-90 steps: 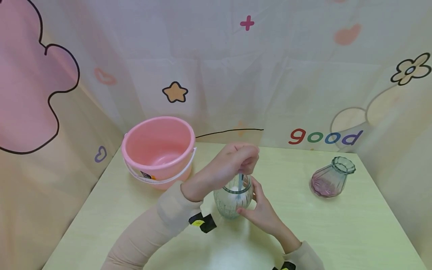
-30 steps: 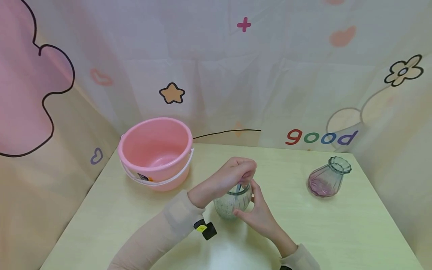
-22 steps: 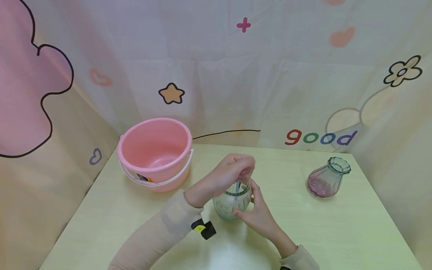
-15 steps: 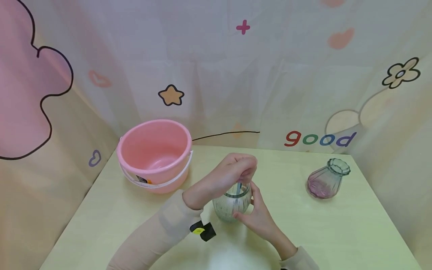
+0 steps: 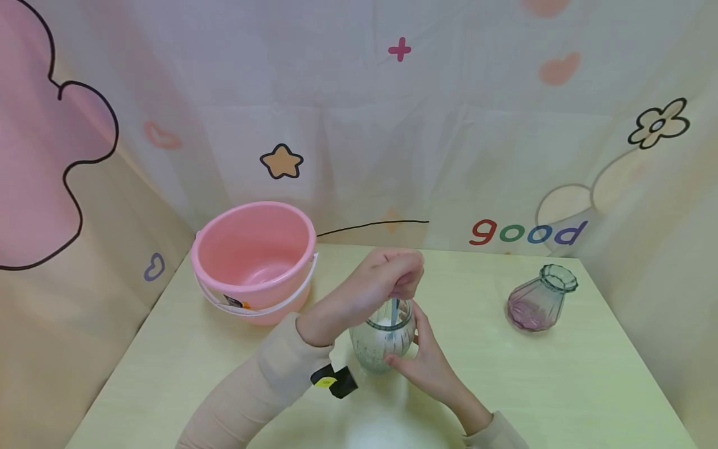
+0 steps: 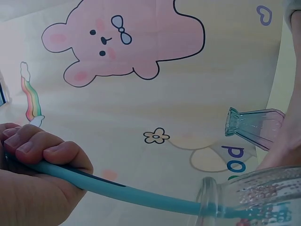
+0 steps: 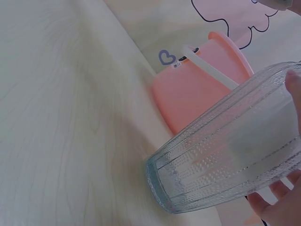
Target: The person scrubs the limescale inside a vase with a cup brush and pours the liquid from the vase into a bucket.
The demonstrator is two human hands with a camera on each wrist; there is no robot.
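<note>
My left hand [image 5: 384, 277] is above a clear, greenish glass vase [image 5: 373, 349], its fingers curled round the handle of a long blue brush [image 5: 394, 312]. The handle [image 6: 141, 197] runs down through the mouth of the vase; inside, the brush head shows only as a whitish blur through the patterned glass. With thumb and fingers on opposite sides, my right hand [image 5: 429, 368] grips the body of the vase. In the right wrist view, the ribbed, dotted glass [image 7: 221, 150] of the vase appears close up, with fingertips around it.
A pink bucket [image 5: 255, 290] with a white handle stands at the back left of the pale table [image 5: 505, 386]. Toward the right is a smaller faceted glass vase [image 5: 538, 302], greenish above and pink below. A printed curtain [image 5: 359, 137] hangs behind the table.
My left hand dipped toward the vase mouth a second ago and has since risen, showing more of the brush handle. My right hand keeps its grip on the vase. The head view has shifted slightly.
</note>
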